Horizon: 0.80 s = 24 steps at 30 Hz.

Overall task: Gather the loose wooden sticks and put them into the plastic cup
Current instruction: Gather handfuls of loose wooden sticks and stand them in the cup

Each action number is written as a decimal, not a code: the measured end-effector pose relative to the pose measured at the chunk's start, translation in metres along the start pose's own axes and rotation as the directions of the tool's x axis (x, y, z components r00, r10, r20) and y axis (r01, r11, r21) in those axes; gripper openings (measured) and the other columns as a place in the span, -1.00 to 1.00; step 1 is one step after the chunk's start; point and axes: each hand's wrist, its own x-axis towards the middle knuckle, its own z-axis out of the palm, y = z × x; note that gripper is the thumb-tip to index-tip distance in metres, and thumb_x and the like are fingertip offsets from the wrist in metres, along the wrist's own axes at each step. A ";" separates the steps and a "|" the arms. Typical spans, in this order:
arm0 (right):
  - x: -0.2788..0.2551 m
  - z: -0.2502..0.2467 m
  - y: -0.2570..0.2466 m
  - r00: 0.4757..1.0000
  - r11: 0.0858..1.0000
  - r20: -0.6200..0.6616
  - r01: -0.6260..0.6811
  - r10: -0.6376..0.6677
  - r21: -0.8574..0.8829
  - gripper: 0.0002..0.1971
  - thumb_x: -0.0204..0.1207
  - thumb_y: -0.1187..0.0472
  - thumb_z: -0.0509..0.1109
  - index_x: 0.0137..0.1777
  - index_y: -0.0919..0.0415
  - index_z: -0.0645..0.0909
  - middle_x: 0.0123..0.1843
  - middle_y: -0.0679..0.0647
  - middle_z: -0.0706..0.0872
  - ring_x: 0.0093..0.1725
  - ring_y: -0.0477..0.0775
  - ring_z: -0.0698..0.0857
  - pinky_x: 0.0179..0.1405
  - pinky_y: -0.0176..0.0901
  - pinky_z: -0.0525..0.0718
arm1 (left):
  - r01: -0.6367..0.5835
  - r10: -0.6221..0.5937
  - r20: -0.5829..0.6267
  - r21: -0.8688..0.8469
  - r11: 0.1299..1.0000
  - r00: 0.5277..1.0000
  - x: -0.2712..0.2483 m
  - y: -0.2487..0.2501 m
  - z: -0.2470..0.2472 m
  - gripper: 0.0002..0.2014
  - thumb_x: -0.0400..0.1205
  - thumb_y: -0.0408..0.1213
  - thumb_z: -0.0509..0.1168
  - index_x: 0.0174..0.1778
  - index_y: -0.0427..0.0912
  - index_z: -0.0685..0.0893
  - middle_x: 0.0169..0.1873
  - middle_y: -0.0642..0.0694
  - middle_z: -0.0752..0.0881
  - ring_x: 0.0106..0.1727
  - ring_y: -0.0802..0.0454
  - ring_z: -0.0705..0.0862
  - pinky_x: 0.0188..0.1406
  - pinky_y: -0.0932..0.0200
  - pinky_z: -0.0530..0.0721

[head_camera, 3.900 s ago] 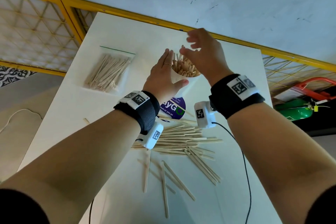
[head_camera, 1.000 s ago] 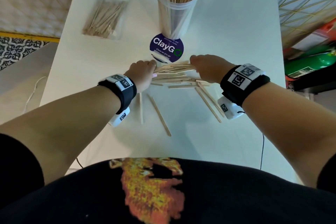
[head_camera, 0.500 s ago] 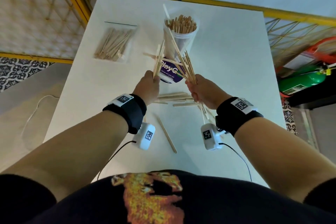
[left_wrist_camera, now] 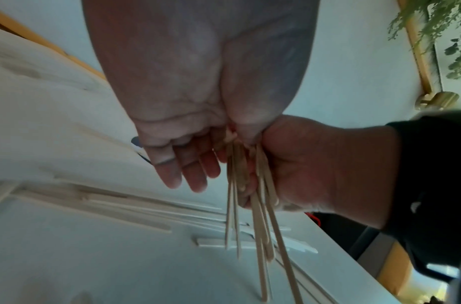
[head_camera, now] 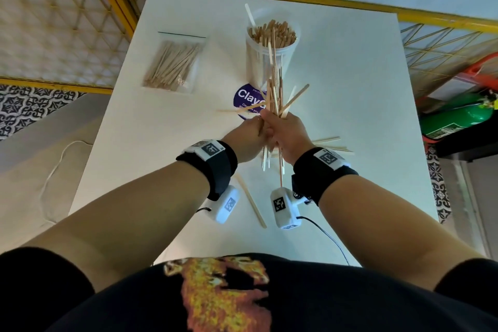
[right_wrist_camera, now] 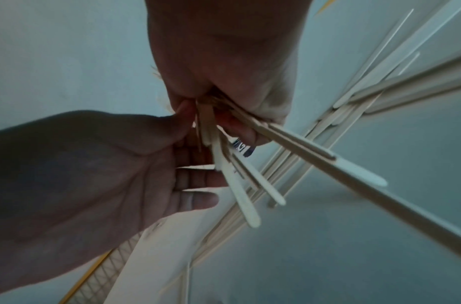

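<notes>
A bundle of wooden sticks was held upright above the white counter, clenched in the grip of the right hand. The left hand was pressed against it, thumb pinching the bundle and fingers loosely extended. The plastic cup, already packed with sticks, stood just beyond. Loose sticks lay on the counter beneath the wrists. A bag of sticks lay left of the cup.
</notes>
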 end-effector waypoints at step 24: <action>0.002 0.024 -0.017 0.981 0.975 0.191 0.065 -0.024 -0.210 -0.65 0.44 0.40 0.36 0.21 0.34 0.41 -0.29 0.20 0.59 -0.46 0.06 0.58 -0.43 -0.08 0.59 | 0.054 -0.224 -0.338 -0.447 0.893 0.914 0.017 0.004 -0.027 -0.74 0.49 -0.14 0.43 0.06 -0.06 0.62 -0.08 -0.12 0.76 0.00 -0.14 0.74 0.10 -0.19 0.71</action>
